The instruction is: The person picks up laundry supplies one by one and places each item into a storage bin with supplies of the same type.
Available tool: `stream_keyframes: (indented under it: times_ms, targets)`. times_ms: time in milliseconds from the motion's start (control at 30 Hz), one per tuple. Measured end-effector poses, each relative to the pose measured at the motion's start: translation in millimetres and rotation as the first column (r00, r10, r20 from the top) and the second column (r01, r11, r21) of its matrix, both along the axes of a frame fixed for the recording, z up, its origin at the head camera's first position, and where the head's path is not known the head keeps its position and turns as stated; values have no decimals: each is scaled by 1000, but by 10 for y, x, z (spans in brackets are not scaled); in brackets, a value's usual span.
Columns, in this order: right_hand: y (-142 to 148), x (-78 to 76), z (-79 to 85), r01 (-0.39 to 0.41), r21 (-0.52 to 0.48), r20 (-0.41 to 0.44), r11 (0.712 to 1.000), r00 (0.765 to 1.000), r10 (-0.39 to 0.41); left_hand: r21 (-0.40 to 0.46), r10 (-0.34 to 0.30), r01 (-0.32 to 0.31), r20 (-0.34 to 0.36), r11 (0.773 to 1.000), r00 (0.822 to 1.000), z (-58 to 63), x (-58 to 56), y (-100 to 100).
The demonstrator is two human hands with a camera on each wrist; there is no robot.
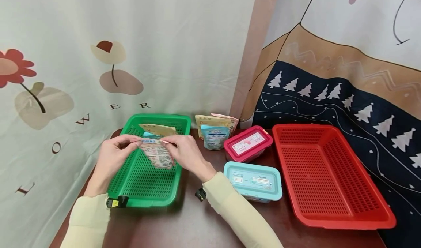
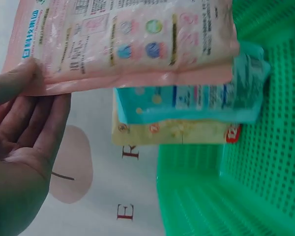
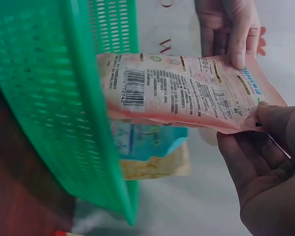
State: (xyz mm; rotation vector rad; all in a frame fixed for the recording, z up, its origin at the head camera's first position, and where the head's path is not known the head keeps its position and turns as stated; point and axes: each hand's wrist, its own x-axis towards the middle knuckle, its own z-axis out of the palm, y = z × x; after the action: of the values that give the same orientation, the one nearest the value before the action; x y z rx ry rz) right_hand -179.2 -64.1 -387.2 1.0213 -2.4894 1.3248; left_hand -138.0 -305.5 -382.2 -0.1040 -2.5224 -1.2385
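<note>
Both hands pinch the top edge of a pink printed pouch (image 1: 160,156), one at each upper corner. My left hand (image 1: 113,156) has its thumb on the front and fingers behind, as the left wrist view shows. At the opposite corner, my right hand (image 1: 189,154) holds it the same way. The pouch hangs over the green basket (image 1: 148,200), its barcode side showing in the right wrist view. Behind it in the basket stand a blue pouch (image 2: 187,103) and a yellow pouch (image 1: 158,129), both partly hidden by the pink one.
Right of the green basket stand another blue pouch (image 1: 215,137), a yellow pouch (image 1: 213,121) and a pink one (image 1: 234,121). Nearby sit a dark pink lidded box (image 1: 248,143) and a light blue lidded box (image 1: 253,181). A red basket (image 1: 315,182) lies at the right. Printed curtains hang behind.
</note>
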Motion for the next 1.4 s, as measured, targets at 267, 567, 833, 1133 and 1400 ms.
stream_keyframes:
  times_ms: [267, 567, 833, 1133, 1400]
  targets:
    - [-11, -89, -189, 12, 80, 37, 997, 999, -15, -279, -28, 20, -25, 960, 999, 4, -79, 18]
    - [-50, -119, -271, 32, 100, -22, 995, 999, -29, -339, -21, 25, 15, 941, 1000, 14, -131, 29]
    - [-83, -134, -298, 34, 87, 5, 996, 999, -35, -358, 2, 4, 15, 934, 1000, 16, -143, 40]
    - [-99, -140, -388, 42, 106, 21, 994, 999, -44, -408, -25, 41, 45, 912, 999, -23, -178, 57]
    - [-117, -147, -476, 43, 109, 18, 993, 999, -45, -467, -42, 71, 73, 882, 996, -86, -214, 67]
